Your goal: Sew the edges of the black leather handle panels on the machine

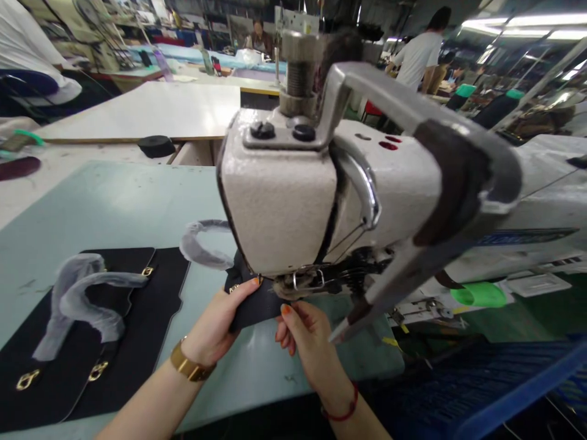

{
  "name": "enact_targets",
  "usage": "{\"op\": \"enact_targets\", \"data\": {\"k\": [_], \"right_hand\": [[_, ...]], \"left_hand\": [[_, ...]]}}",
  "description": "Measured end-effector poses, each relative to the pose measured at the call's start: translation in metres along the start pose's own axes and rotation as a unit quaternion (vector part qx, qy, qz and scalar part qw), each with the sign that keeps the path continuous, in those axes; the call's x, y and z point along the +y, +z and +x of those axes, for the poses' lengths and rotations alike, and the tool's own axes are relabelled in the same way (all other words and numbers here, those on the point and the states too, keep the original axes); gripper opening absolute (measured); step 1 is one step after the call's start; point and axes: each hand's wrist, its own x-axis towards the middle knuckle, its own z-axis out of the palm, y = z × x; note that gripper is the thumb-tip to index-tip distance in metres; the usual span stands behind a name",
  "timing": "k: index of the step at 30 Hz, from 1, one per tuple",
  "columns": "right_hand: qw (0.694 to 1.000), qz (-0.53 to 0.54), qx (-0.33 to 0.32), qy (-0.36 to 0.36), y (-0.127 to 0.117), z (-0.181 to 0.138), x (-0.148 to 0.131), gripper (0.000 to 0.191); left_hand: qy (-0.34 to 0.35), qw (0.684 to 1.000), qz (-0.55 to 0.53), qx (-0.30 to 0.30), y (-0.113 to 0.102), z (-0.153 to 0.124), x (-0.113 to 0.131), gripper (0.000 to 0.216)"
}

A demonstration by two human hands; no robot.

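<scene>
A black fabric piece [255,307] lies under the head of a cream sewing machine [293,189], with a grey wrapped handle [198,244] looping out to its left. My left hand [215,327], with a gold watch at the wrist, pinches the left edge of this piece. My right hand [306,341], with a red cord at the wrist, holds the piece's right edge with curled fingers, just below the needle area [302,282]. The needle itself is hidden behind the machine head.
A stack of black panels with grey wrapped handles and gold rings [92,330] lies on the pale green tabletop [114,201] at left. A white table [151,110] stands behind. A blue crate [481,385] sits at lower right. Other people work in the background.
</scene>
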Motion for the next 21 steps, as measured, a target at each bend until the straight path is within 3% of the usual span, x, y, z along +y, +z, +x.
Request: {"op": "enact_targets", "data": {"k": [13, 18, 21], "right_hand": [[0.999, -0.007, 0.037, -0.021, 0.006, 0.004, -0.003, 0.039], [0.998, -0.018, 0.045, -0.031, 0.007, 0.003, -0.002, 0.039], [0.997, -0.032, 0.055, -0.042, 0.008, 0.002, -0.001, 0.039]], "left_hand": [[0.032, 0.995, 0.073, -0.061, 0.002, 0.013, 0.015, 0.03], [0.014, 0.995, 0.089, -0.052, 0.0, 0.015, 0.018, 0.025], [0.003, 0.99, 0.11, -0.085, -0.009, 0.013, 0.018, 0.023]]}}
